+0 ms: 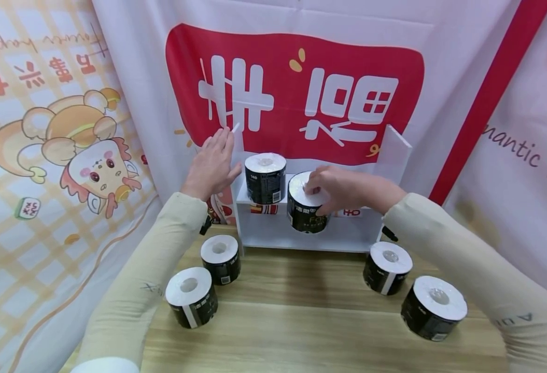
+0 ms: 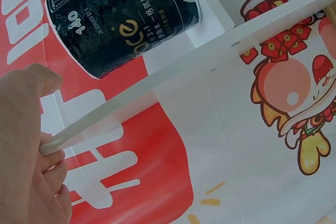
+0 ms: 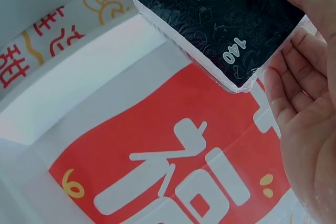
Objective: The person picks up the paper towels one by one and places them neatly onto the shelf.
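Note:
My right hand (image 1: 326,189) grips a black-wrapped toilet paper roll (image 1: 307,215), its thumb on the wrapper and its other fingers at the white top. That roll is upright and overlaps the upper board's front edge in the head view. Just left of it, another toilet paper roll (image 1: 266,181) stands on the upper board of a white shelf (image 1: 301,241). My left hand (image 1: 211,163) touches the top of the shelf's left side panel (image 2: 131,93), fingers extended and thumb apart from the panel.
Two toilet paper rolls stand on the wooden table (image 1: 301,321) left of the shelf, a nearer one (image 1: 191,298) and a farther one (image 1: 220,259). On the right stand two more, one (image 1: 387,268) by the shelf and one (image 1: 434,308) nearer. A printed cloth (image 1: 296,93) hangs behind.

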Available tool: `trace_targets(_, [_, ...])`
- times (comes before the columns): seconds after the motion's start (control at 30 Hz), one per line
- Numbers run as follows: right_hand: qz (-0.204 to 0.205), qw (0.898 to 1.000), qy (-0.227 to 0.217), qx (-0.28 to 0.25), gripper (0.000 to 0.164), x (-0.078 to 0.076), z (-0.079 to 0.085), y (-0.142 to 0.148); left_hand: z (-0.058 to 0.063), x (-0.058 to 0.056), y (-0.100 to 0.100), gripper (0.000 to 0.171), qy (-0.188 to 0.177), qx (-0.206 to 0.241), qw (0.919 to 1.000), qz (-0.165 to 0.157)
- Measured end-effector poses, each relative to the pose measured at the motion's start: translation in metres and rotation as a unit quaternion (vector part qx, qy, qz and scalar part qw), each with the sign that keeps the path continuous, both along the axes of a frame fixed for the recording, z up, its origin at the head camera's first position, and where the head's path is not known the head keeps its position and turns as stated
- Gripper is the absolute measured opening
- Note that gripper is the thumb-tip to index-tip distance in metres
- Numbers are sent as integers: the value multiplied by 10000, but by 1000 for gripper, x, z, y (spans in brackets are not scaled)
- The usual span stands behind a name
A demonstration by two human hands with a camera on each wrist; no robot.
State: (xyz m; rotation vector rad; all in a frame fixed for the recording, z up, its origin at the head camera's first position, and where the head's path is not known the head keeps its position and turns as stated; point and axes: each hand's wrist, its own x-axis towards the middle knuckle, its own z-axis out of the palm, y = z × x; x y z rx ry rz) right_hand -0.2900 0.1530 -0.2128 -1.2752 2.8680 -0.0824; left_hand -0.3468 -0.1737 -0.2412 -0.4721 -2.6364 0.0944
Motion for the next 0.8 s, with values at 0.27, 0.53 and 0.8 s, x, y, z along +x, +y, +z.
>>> trace_targets(0.27, [-187, 9994, 156, -261, 49, -6, 10, -1, -1, 0, 0, 94, -32, 30, 10000, 14])
trace_targets(0.53, [-313, 9987, 149, -374, 52, -18, 16, -5, -2, 0, -2, 93, -32, 19, 10000, 12])
trace_targets(0.8, [-509, 9977, 118, -441, 55, -31, 18, -8, -1, -1, -1, 92, 2, 28, 10000, -11])
